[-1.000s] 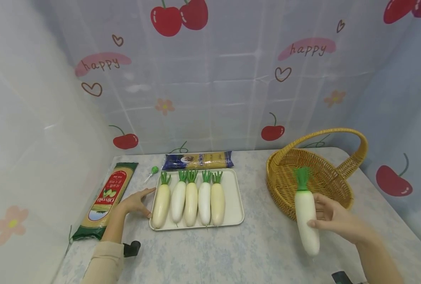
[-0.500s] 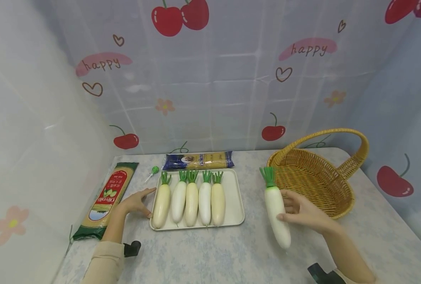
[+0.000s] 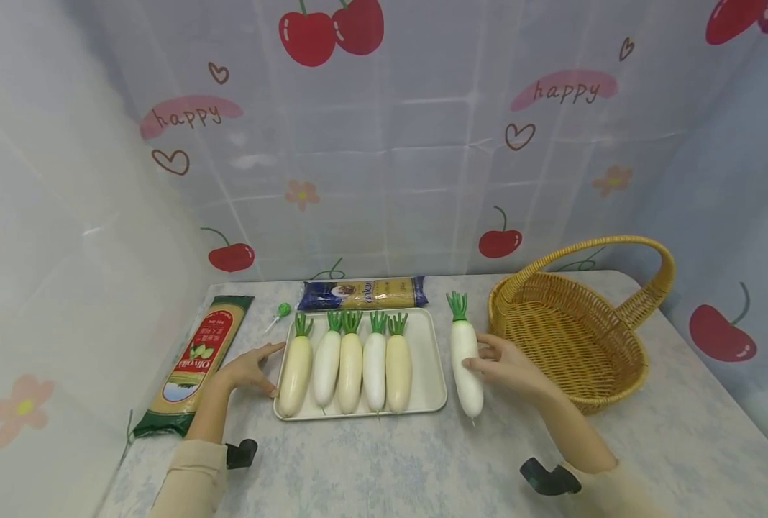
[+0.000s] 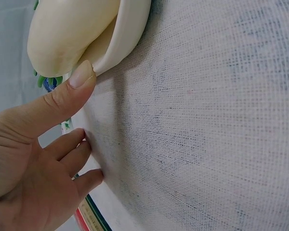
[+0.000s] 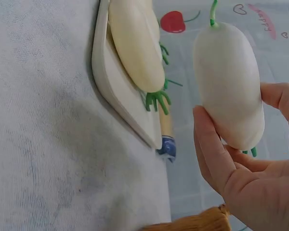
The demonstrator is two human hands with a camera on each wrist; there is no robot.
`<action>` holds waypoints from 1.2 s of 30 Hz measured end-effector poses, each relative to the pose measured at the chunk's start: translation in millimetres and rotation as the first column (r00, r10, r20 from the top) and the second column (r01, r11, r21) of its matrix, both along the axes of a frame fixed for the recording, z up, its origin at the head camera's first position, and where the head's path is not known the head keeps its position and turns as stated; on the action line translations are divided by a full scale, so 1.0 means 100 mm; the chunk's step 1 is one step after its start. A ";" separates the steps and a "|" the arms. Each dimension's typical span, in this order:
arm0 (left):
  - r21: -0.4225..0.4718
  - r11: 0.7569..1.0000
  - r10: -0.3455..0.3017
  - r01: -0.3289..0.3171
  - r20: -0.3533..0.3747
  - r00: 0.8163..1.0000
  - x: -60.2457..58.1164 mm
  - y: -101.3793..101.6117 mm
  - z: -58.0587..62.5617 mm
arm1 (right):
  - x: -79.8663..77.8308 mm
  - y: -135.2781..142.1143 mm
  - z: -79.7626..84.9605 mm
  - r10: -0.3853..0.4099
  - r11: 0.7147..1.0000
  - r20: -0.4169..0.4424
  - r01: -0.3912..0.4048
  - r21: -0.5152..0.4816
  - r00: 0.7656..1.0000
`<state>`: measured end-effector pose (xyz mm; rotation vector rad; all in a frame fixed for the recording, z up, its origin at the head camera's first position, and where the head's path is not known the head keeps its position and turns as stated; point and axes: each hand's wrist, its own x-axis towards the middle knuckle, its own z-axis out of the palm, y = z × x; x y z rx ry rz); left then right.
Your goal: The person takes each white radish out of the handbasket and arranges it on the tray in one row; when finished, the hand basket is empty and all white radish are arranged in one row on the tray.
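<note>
In the head view, a white radish [image 3: 467, 370] with green stalks is pinched between the thumb and fingers of my right hand [image 3: 508, 368], just right of the cream tray [image 3: 428, 360]. The right wrist view shows this radish [image 5: 229, 86] lifted off the table, its root tip near the camera. Several white and yellowish radishes [image 3: 350, 374] lie side by side in the tray, stalks toward the back. My left hand [image 3: 247, 370] rests at the tray's left side, fingers loosely spread. Its thumb touches the tray's rim [image 4: 130, 36] in the left wrist view.
A wicker basket [image 3: 561, 334] with a tall handle stands on the right. Behind the tray lies a blue-and-yellow packet [image 3: 364, 293]. A green-and-red packet [image 3: 196, 363] lies far left, near a green lollipop [image 3: 283, 310]. A printed curtain [image 3: 410, 165] closes off the back.
My right hand has carried the white radish leftward, from over the basket's front edge to beside the tray. The left hand has stayed in place.
</note>
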<state>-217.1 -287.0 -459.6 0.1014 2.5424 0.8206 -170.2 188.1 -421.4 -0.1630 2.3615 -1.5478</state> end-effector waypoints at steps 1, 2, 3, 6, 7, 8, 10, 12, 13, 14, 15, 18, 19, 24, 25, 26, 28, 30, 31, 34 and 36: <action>-0.002 1.000 -0.001 0.001 0.000 1.000 0.00 0.00 0.00 | -0.03 -0.02 -0.03 -0.017 1.000 0.017 0.017 -0.006 1.000; -0.005 1.000 -0.004 0.004 -0.001 1.000 0.00 0.01 0.01 | -0.06 -0.04 -0.05 -0.028 1.000 0.026 0.028 -0.010 0.999; -0.004 1.000 -0.003 0.003 0.000 1.000 0.00 0.01 0.01 | -0.08 -0.06 -0.07 -0.030 0.999 0.031 0.030 -0.017 0.999; -0.003 1.000 -0.004 0.004 0.005 1.000 0.00 0.01 0.02 | -0.16 -0.11 -0.13 -0.026 0.999 0.038 0.027 -0.030 0.999; -0.003 1.000 -0.005 0.005 0.005 1.000 0.00 0.01 0.02 | -0.17 -0.13 -0.14 -0.027 0.999 0.041 0.028 -0.028 0.999; -0.003 1.000 -0.005 0.005 0.005 1.000 0.00 0.01 0.02 | -0.19 -0.15 -0.15 -0.025 1.000 0.041 0.026 -0.017 0.999; -0.003 1.000 -0.003 0.003 0.007 1.000 0.00 0.01 0.03 | -0.23 -0.19 -0.16 -0.018 1.000 0.051 0.018 -0.010 0.999; -0.004 1.000 -0.005 0.005 0.006 1.000 0.00 0.00 0.03 | -0.26 -0.23 -0.19 -0.016 1.000 0.066 0.017 -0.010 0.998; -0.003 1.000 -0.006 0.006 0.005 1.000 0.00 0.00 0.03 | -0.28 -0.25 -0.20 -0.016 1.000 0.073 0.017 -0.010 0.997; -0.004 1.000 -0.008 0.008 0.003 1.000 0.00 0.00 0.03 | -0.30 -0.26 -0.22 -0.011 1.000 0.078 0.011 -0.009 0.997; -0.001 1.000 -0.005 0.005 0.005 1.000 0.00 0.00 0.03 | -0.31 -0.28 -0.24 -0.008 1.000 0.085 0.010 -0.015 0.996; -0.003 1.000 -0.008 0.008 0.004 1.000 0.00 -0.01 0.03 | -0.36 -0.34 -0.29 -0.008 1.000 0.089 0.009 -0.009 0.996; -0.003 1.000 -0.010 0.010 0.003 1.000 0.00 -0.01 0.03 | -0.37 -0.36 -0.30 -0.009 1.000 0.088 0.009 -0.003 0.996; 0.000 1.000 -0.015 0.015 0.001 1.000 0.00 -0.01 0.02 | -0.40 -0.47 -0.35 -0.018 1.000 0.087 0.018 0.003 0.996; 0.001 1.000 -0.013 0.013 0.003 1.000 0.00 -0.01 0.02 | -0.41 -0.49 -0.37 -0.022 1.000 0.087 0.022 0.001 0.996; 0.000 1.000 -0.010 0.010 0.004 1.000 0.00 -0.01 0.02 | -0.41 -0.52 -0.38 -0.023 1.000 0.087 0.023 -0.002 0.996; 0.001 1.000 -0.006 0.006 0.008 1.000 0.00 0.00 0.02 | -0.41 -0.56 -0.40 -0.021 1.000 0.079 0.021 0.003 0.997; 0.001 1.000 -0.003 0.003 0.011 1.000 0.00 0.00 0.02 | -0.42 -0.60 -0.42 -0.012 1.000 0.081 0.012 0.002 0.997; -0.001 1.000 -0.002 0.002 0.011 1.000 0.00 0.00 0.02 | -0.42 -0.62 -0.43 -0.014 1.000 0.085 0.013 0.005 0.996; -0.002 1.000 -0.003 0.003 0.009 1.000 0.00 0.00 0.01 | -0.42 -0.68 -0.45 -0.013 1.000 0.098 0.014 -0.006 0.995; 0.000 1.000 -0.005 0.005 0.007 1.000 0.00 0.00 0.01 | -0.43 -0.71 -0.46 -0.020 1.000 0.102 0.021 -0.013 0.995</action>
